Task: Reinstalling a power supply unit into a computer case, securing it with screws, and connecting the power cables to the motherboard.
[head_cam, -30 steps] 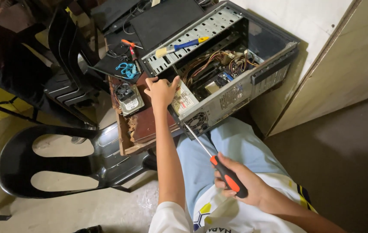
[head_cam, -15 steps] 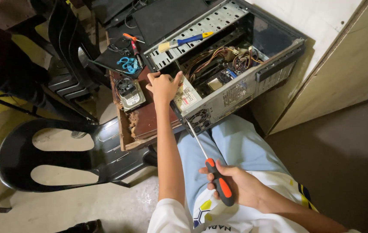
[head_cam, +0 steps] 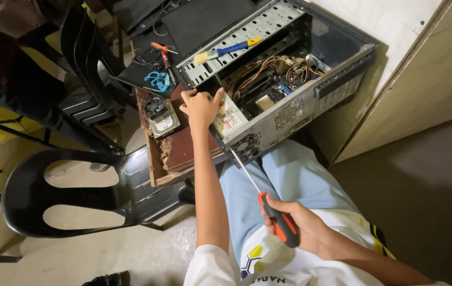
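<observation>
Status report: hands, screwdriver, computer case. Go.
Right hand gripping screwdriver, tip at rear of computer case. Left hand braced on case corner. Nothing blocking.

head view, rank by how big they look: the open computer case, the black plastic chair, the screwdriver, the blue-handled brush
Largest to smallest as they appear:
1. open computer case and black plastic chair: close in spread, too alike to rank.
2. screwdriver, held in the right hand, nearer the camera, so it may look oversized.
3. blue-handled brush.

Open case side gives entry from twelve o'clock; tangled cables crowd inside, and a paintbrush lies across the drive rack at eleven.
</observation>
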